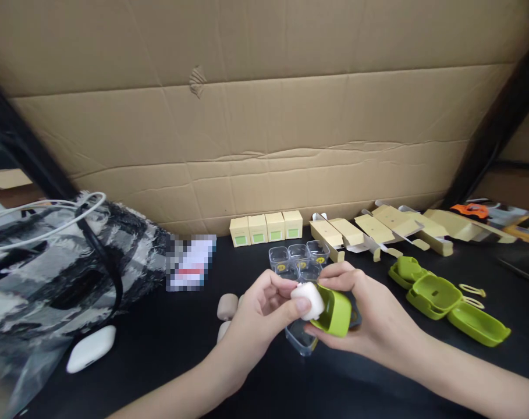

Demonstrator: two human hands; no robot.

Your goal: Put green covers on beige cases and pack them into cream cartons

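My left hand pinches a small white earbud case between thumb and fingers. Around a bright green earbud case cover are the fingers of my right hand. The cover is tilted, its hollow side facing the white case, and the two meet edge to edge; I cannot tell whether the case sits partly inside. Below and behind the hands stand clear plastic boxes, partly hidden. Beige rounded cases lie by my left wrist, partly covered by it.
Several small yellow cartons line the back, with opened flat cartons beside them. More green cover pieces and pale loops lie right. At left are a white case, a patterned fabric bundle and a white cable.
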